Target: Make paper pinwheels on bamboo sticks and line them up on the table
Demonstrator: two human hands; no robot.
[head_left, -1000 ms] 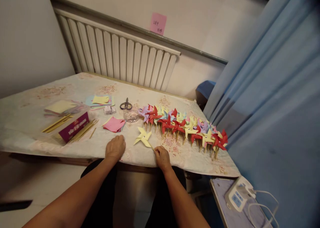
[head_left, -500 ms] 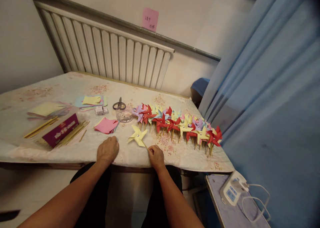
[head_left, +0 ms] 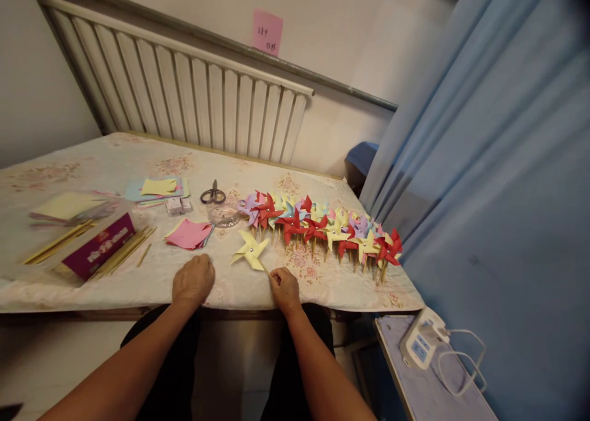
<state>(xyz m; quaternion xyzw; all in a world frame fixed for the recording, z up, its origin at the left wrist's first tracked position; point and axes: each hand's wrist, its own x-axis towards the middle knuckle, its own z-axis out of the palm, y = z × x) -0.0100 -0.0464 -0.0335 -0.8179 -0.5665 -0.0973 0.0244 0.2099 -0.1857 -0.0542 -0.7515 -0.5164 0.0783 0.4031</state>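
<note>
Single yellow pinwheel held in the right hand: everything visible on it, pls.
The yellow pinwheel has four pale blades that look like folded paper, with a small shiny pin at the center. It looks fully formed. A thin tan stick runs from the head into the right hand, whose thumb and fingers pinch it, hiding its lower end. The head points away from the person and toward their left, over the floral cloth; whether it touches the cloth is unclear.

Yellow pinwheel (head_left: 251, 250) — four-bladed, tilted — its stick (head_left: 266, 270) slanting into the right hand's grip (head_left: 284, 287).
</note>
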